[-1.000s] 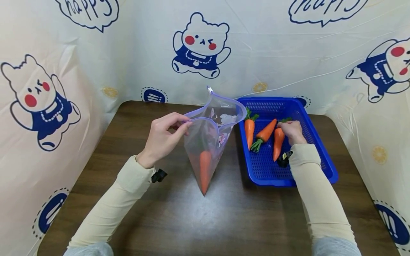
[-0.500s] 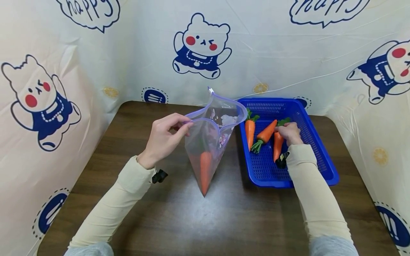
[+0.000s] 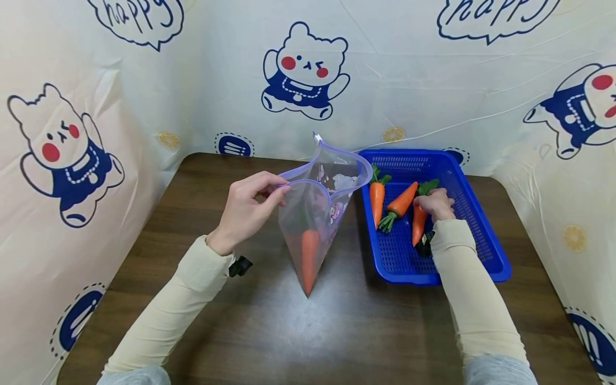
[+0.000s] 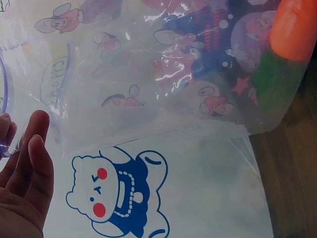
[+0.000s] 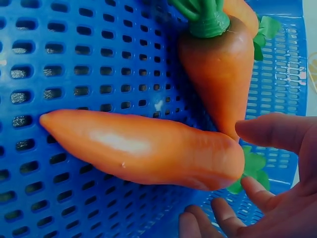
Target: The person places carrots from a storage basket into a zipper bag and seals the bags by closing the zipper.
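My left hand (image 3: 257, 200) pinches the purple zip rim of a clear printed bag (image 3: 315, 214) and holds it upright with its mouth open. One orange carrot (image 3: 309, 256) stands inside, point down. The left wrist view shows my fingertips (image 4: 29, 153) on the bag (image 4: 173, 74), and the carrot (image 4: 297, 27) in it. My right hand (image 3: 435, 203) is in the blue basket (image 3: 409, 278), thumb and fingers curled round the leafy end of the rightmost carrot (image 3: 417, 227). In the right wrist view that carrot (image 5: 143, 151) lies across the mesh with my fingers (image 5: 277, 134) at its thick end.
Two more carrots (image 3: 377, 198) (image 3: 399, 202) lie in the basket's left half; one (image 5: 220, 74) shows beside the held one. A dark wooden table (image 3: 337, 331) carries everything. A cartoon-bear curtain (image 3: 308, 69) closes off the back and both sides.
My right hand has shifted slightly toward me over the rightmost carrot's leafy end, and the carrot has moved a little with it. The left hand and the bag have stayed still.
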A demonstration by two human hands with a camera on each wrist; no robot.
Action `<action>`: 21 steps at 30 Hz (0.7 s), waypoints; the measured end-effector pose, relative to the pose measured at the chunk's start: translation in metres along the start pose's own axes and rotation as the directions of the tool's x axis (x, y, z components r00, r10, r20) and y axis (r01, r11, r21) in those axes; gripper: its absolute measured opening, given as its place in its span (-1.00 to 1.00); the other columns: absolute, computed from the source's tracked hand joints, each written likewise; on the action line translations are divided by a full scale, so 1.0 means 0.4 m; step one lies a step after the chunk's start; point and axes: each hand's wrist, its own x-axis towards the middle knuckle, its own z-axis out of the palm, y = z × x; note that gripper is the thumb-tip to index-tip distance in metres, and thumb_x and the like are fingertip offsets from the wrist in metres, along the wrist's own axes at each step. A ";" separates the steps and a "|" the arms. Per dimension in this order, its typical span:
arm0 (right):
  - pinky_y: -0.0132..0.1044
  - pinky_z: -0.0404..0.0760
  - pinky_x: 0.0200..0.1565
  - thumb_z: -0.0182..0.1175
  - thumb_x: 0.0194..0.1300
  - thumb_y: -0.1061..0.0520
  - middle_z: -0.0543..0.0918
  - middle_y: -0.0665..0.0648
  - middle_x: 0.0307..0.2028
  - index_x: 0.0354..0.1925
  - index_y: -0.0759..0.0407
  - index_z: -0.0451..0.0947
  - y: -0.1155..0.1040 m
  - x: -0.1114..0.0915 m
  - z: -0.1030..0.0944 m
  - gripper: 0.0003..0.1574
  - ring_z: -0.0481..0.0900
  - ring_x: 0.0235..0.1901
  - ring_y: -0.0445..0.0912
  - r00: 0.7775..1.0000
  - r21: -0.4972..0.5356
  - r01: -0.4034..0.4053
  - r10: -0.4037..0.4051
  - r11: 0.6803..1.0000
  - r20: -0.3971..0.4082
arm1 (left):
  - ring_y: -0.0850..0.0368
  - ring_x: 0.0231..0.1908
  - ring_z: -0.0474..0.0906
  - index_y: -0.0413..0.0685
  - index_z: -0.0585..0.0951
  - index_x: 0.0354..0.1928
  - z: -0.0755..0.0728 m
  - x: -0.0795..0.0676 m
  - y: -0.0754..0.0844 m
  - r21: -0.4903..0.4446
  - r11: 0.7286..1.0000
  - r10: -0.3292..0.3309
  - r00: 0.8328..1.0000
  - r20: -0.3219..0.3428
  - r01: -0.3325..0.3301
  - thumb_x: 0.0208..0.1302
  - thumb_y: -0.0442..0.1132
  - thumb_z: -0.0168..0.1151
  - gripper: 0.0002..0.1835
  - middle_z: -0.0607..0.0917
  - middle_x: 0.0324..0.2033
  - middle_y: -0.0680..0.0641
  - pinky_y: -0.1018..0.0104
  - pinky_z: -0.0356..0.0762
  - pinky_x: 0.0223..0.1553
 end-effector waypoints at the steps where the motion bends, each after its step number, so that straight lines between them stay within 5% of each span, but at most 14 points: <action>1: 0.29 0.14 0.31 0.09 0.27 0.08 -0.17 0.54 0.38 0.47 0.29 -0.17 0.001 0.001 0.000 -0.02 -0.07 0.34 0.48 1.000 0.002 0.000 0.000 1.000 0.003 | 0.26 -0.52 0.61 -0.21 0.69 -0.29 0.000 0.000 0.000 -0.001 1.000 0.000 1.000 0.000 0.000 0.14 -0.47 0.33 -0.90 0.71 -0.41 -0.08 0.53 0.54 -0.46; 9: 0.19 0.29 0.24 0.08 0.25 0.11 -0.11 0.53 0.33 0.47 0.26 -0.17 0.006 0.018 0.006 -0.03 0.10 0.22 0.37 1.000 -0.001 -0.002 0.002 1.000 0.017 | 0.26 -0.53 0.61 -0.20 0.69 -0.29 -0.001 -0.002 0.000 0.000 1.000 0.006 1.000 -0.002 -0.006 0.16 -0.45 0.32 -0.92 0.71 -0.43 -0.08 0.55 0.51 -0.48; 21: 0.17 0.35 0.20 0.08 0.27 0.15 -0.08 0.57 0.33 0.44 0.32 -0.10 0.009 0.024 0.005 -0.10 0.08 0.23 0.37 0.998 -0.062 0.031 -0.027 0.998 0.061 | 0.27 -0.52 0.62 -0.20 0.69 -0.29 -0.002 -0.002 0.002 0.007 1.000 0.008 1.000 0.000 -0.008 0.17 -0.45 0.32 -0.92 0.71 -0.41 -0.07 0.54 0.52 -0.46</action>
